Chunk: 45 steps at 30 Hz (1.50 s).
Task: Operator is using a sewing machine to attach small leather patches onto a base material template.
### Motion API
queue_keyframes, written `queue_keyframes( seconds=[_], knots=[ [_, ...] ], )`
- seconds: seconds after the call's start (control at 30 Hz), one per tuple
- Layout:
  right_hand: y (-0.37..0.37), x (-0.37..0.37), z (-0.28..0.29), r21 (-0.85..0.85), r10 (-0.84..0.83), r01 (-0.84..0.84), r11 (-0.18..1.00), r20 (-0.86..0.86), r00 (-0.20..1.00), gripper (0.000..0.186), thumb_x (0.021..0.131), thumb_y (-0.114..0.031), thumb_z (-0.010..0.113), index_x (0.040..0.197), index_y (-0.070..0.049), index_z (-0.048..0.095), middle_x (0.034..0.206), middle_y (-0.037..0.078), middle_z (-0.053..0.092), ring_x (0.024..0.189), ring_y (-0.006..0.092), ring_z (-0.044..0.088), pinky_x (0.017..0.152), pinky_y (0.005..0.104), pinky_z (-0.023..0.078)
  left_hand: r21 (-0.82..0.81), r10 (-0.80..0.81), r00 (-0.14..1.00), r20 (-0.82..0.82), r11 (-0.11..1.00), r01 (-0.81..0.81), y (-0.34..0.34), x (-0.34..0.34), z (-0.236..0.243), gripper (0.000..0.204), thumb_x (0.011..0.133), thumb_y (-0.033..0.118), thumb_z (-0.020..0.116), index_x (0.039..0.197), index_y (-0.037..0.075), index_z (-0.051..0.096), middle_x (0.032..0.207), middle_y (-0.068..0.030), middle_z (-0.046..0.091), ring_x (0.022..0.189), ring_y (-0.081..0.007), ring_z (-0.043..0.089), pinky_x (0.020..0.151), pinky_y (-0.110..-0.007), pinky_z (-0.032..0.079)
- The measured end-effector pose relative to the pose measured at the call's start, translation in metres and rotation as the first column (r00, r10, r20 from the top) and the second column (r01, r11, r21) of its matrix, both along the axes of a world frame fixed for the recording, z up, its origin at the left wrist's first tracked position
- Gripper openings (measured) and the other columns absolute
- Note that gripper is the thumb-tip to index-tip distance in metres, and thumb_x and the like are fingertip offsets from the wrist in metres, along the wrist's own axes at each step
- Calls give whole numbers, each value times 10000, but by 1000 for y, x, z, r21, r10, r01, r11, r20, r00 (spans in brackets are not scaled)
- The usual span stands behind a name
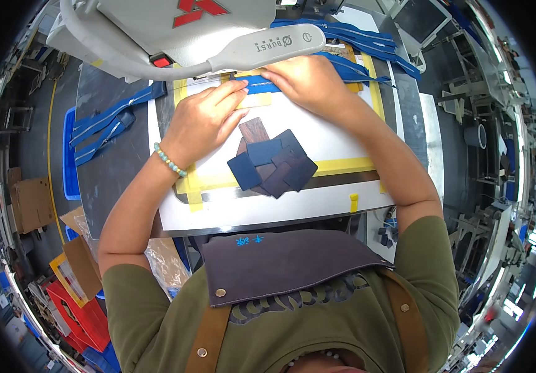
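My left hand [203, 118], with a beaded bracelet at its wrist, has its fingertips pressed together on the left end of a blue zipper strip [260, 85]. On the strip's right part, my right hand [313, 84] holds it down with thumb and fingers; some fingertips are hidden under a grey paddle-shaped fitting [268, 48]. The strip lies across a white work board [336, 137] edged with yellow tape. Nearer to me, a loose pile of dark blue and brown leather-like patches [272, 163] rests on the board, touched by neither hand.
A light grey machine [156, 28] with a cable stands over the far side. More blue zipper strips lie at the left [109, 121] and far right [367, 38]. A blue bin [70, 155] stands beyond the table's left edge, with cardboard boxes [32, 202] on the floor.
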State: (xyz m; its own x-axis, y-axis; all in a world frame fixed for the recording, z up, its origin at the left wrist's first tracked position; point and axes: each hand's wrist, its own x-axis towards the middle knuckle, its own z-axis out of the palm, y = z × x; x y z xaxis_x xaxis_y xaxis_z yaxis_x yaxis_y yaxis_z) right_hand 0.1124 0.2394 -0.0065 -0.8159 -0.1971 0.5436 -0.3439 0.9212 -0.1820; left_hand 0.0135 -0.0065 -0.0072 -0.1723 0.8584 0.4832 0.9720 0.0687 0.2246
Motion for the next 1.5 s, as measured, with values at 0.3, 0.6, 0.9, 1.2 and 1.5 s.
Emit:
queue_keyframes(
  seconds=[0.3, 0.6, 0.9, 1.2, 1.5],
  knots=[
    [102, 42, 64, -172, -115, 214, 961, 458, 882, 390, 953, -325, 764, 1276, -107, 771, 829, 49, 717, 724, 176, 664, 715, 358, 523, -39, 33, 998, 60, 999, -31, 0, 3, 4, 267, 912, 147, 794, 1134, 6, 750, 1181, -83, 736, 961, -263, 755, 830, -350, 622],
    [65, 28, 57, -70, 1, 9, 998, 134, 991, 224, 970, -186, 737, 1160, -78, 782, 1117, 104, 766, 1006, 328, 702, 910, 426, 563, 7, 28, 999, 16, 1000, -28, -1, 1, 1, 275, 927, 190, 771, 1130, 4, 763, 1214, -90, 719, 961, -257, 737, 863, -366, 604],
    [-6, 14, 3, -21, 284, -283, 959, 89, 955, 323, 852, -2, 703, 1162, -58, 775, 1217, 65, 754, 1148, 266, 681, 1012, 418, 542, 12, 59, 993, -106, 998, -58, -5, 1, 6, 300, 922, 237, 777, 1100, -3, 748, 1265, -107, 721, 1013, -247, 713, 879, -365, 586],
    [-2, 14, 1, -27, 287, -286, 958, 74, 955, 306, 845, 1, 707, 1136, -55, 783, 1212, 53, 757, 1148, 249, 682, 1010, 407, 538, -7, 31, 994, -109, 999, -32, -5, 0, 3, 314, 887, 185, 812, 1131, 0, 743, 1240, -95, 738, 994, -276, 709, 888, -374, 592],
    [5, 8, 6, -529, 85, 78, 845, 278, 957, 381, 1001, -172, 712, 1358, -45, 673, 1344, 162, 677, 1224, 308, 653, 1080, 396, 488, -48, 39, 996, -76, 998, -43, -3, 4, 9, 296, 898, 149, 785, 1148, -4, 744, 1252, -85, 731, 1033, -252, 672, 899, -364, 585]
  ],
)
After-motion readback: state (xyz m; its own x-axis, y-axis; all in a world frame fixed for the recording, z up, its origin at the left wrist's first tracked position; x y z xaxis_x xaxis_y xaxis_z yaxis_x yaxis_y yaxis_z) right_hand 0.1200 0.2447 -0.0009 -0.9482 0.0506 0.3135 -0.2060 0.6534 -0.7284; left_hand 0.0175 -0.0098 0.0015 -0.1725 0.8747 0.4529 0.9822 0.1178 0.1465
